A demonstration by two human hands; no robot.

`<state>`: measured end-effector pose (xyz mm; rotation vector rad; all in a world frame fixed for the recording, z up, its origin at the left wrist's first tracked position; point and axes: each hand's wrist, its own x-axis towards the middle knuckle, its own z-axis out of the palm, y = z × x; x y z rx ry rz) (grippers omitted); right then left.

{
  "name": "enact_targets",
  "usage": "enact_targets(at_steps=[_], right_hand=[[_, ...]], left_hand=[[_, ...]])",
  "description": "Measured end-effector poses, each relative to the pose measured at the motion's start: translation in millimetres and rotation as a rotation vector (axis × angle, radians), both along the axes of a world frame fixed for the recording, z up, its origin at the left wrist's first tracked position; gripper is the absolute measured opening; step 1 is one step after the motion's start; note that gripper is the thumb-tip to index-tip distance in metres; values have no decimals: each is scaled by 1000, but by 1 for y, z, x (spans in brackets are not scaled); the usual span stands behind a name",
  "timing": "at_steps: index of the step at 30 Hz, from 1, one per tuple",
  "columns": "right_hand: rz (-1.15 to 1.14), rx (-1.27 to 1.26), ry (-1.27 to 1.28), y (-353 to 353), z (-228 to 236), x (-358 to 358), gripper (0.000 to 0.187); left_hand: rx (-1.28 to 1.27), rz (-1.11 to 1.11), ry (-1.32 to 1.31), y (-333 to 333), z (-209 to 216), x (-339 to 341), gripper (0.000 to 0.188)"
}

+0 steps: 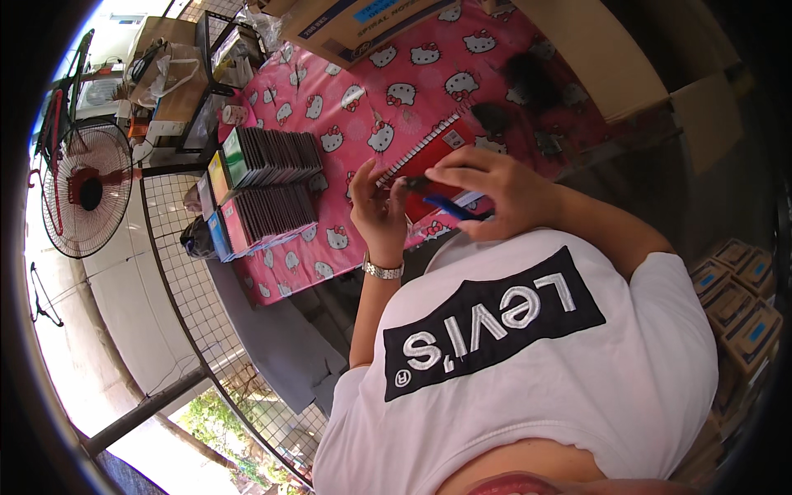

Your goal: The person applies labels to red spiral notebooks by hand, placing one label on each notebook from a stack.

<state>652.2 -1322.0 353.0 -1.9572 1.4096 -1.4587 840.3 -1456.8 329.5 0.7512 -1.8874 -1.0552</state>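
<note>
My right hand [503, 194] is closed round a blue-handled hand tool [448, 207], possibly pliers; its working end is hard to make out. A small dark piece [415, 183] shows between my right fingertips and my left thumb. My left hand [379, 213], with a metal watch on the wrist, has its fingers curled; what they hold is unclear. Just beyond both hands, a red spiral notebook [440, 147] with a white coil along its far edge lies on the pink patterned tablecloth [346, 107]. My hands partly cover the notebook.
Stacks of spiral notebooks [268, 186] stand on the table at left. A cardboard box [355, 33] sits at the far edge, an open carton [602, 58] at far right. Dark objects [528, 82] lie beyond the notebook. A fan [87, 190] stands left, small boxes [738, 305] at right.
</note>
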Motion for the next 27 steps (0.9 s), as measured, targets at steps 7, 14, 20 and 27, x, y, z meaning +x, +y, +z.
enact_targets(at_steps=[7,14,20,27], right_hand=[[-70,-36,152,-8,6,19,66],[63,321,-101,-9,7,28,56],[336,615,-779,-13,13,28,44],[-564,331,-256,-14,-114,-49,51]], left_hand=[[5,-2,-21,-8,-8,9,20],[-194,51,-129,-12,-14,19,29],[-569,93,-108,-14,7,16,22],[631,435,324,-78,-93,105,19]])
